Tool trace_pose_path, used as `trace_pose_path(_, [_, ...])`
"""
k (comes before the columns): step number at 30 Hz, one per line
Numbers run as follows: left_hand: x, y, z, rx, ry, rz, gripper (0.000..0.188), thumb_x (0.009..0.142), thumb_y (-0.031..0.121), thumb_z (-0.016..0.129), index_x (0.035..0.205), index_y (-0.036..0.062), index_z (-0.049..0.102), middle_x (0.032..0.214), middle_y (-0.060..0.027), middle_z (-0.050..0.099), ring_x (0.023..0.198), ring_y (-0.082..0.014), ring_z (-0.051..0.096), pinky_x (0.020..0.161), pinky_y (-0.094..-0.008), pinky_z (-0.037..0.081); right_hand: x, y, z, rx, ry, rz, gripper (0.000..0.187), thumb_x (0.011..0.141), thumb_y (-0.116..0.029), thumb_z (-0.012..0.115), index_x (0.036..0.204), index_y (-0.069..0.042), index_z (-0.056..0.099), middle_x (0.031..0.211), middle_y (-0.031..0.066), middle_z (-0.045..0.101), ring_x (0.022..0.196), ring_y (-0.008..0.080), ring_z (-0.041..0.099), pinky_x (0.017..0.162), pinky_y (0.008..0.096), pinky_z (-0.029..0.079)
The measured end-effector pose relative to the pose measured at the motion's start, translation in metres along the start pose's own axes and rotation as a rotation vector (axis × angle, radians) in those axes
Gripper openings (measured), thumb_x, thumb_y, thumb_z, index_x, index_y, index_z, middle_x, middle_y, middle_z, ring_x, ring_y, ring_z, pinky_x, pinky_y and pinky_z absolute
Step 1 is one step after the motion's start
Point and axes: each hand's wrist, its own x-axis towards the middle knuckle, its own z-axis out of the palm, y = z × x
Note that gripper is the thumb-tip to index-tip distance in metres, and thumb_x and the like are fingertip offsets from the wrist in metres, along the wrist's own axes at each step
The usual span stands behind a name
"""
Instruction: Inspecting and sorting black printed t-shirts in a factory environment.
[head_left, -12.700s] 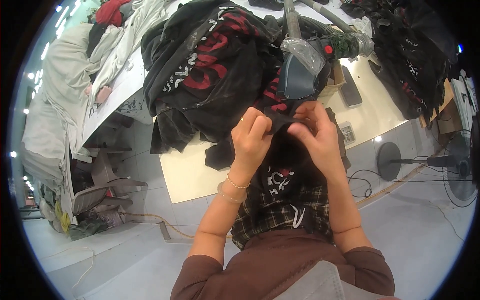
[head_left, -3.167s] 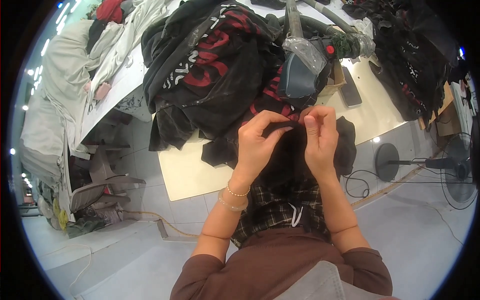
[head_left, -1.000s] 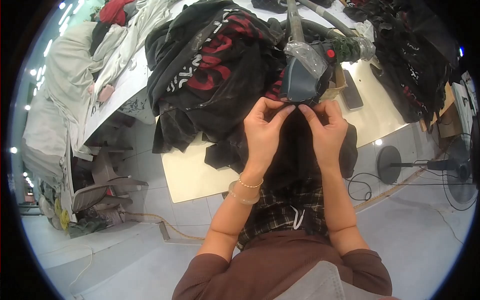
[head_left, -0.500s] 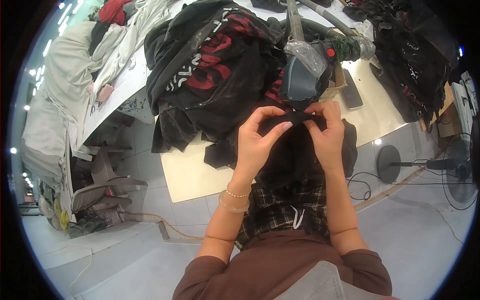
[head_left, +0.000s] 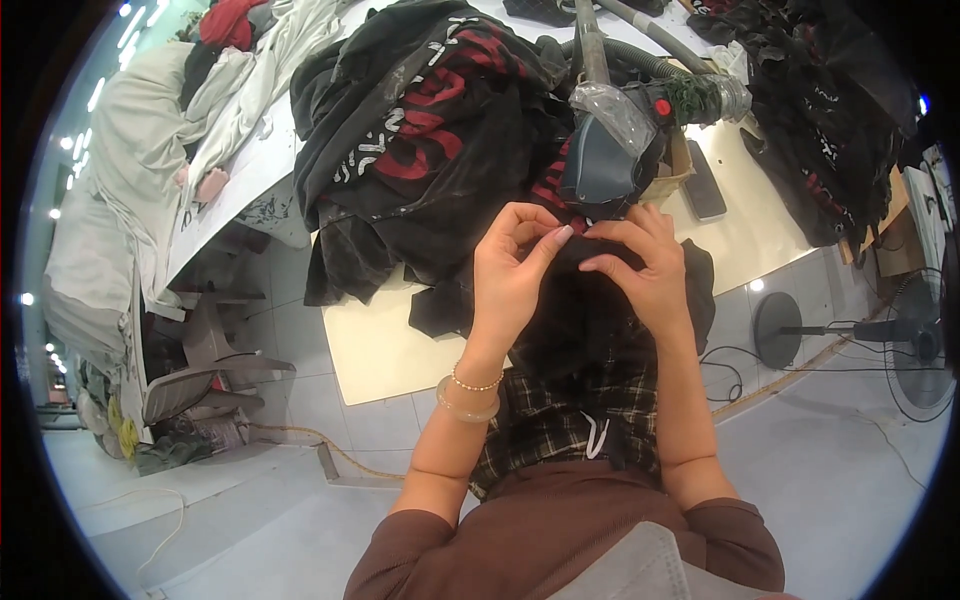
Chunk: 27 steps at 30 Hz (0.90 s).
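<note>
Pale work table point(head_left: 385, 350), heaped black garments with red and white print point(head_left: 420, 150) on its far left, 1 dark phone point(head_left: 703, 180) lying flat at right, more black garments point(head_left: 810, 110) far right, near edge bare.

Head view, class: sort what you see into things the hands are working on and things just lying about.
In hand: black garment, pinched by left hand and right hand.

Lying about: pile of black and red clothes, phone, floor fan, pale cloth.

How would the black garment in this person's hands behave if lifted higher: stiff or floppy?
Probably floppy: the black garment sags and folds below both the left hand and right hand. Likely light, since fingertips alone pinch its edge. It seems unlikely to slip, being soft cloth.
</note>
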Motion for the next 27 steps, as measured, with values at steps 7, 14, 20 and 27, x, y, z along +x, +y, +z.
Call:
trace_pose_path(7, [-0.005, 0.008, -0.002, 0.093, -0.138, -0.001, 0.023, 0.082, 0.001, 0.073, 0.103, -0.0030, 0.065, 0.095, -0.0030, 0.067, 0.087, -0.0065, 0.059, 0.080, -0.0196, 0.047, 0.000, 0.009, 0.004, -0.041, 0.088, 0.047, 0.017, 0.067, -0.005, 0.075, 0.082, -0.005, 0.067, 0.072, 0.0031, 0.054, 0.075, 0.0213, 0.051, 0.073, 0.0321, 0.034])
trace_pose_path(14, [-0.003, 0.003, 0.004, 0.169, 0.011, 0.044, 0.018, 0.082, 0.002, 0.074, 0.098, -0.0049, 0.068, 0.087, -0.0011, 0.068, 0.080, -0.0051, 0.059, 0.073, -0.0184, 0.047, 0.005, 0.004, 0.015, -0.010, 0.159, 0.056, 0.014, 0.069, -0.006, 0.075, 0.081, -0.004, 0.067, 0.075, 0.0041, 0.061, 0.075, 0.0218, 0.054, 0.072, 0.0316, 0.035])
trace_pose_path(20, [0.004, 0.001, 0.011, 0.121, 0.115, 0.065, 0.014, 0.085, 0.004, 0.073, 0.094, -0.0051, 0.069, 0.081, 0.0013, 0.066, 0.074, -0.0028, 0.055, 0.067, -0.0164, 0.043, 0.007, 0.005, 0.020, 0.055, 0.198, 0.180, 0.014, 0.075, -0.011, 0.076, 0.083, -0.003, 0.068, 0.076, 0.0045, 0.065, 0.072, 0.0210, 0.056, 0.074, 0.0311, 0.035])
trace_pose_path(27, [0.006, 0.000, 0.013, 0.110, 0.130, 0.080, 0.013, 0.086, 0.006, 0.072, 0.093, -0.0055, 0.069, 0.081, 0.0015, 0.066, 0.074, -0.0026, 0.055, 0.068, -0.0164, 0.043, 0.007, 0.001, 0.021, 0.127, 0.202, 0.189, 0.014, 0.078, -0.013, 0.076, 0.086, -0.003, 0.070, 0.078, 0.0046, 0.067, 0.072, 0.0192, 0.057, 0.076, 0.0305, 0.035])
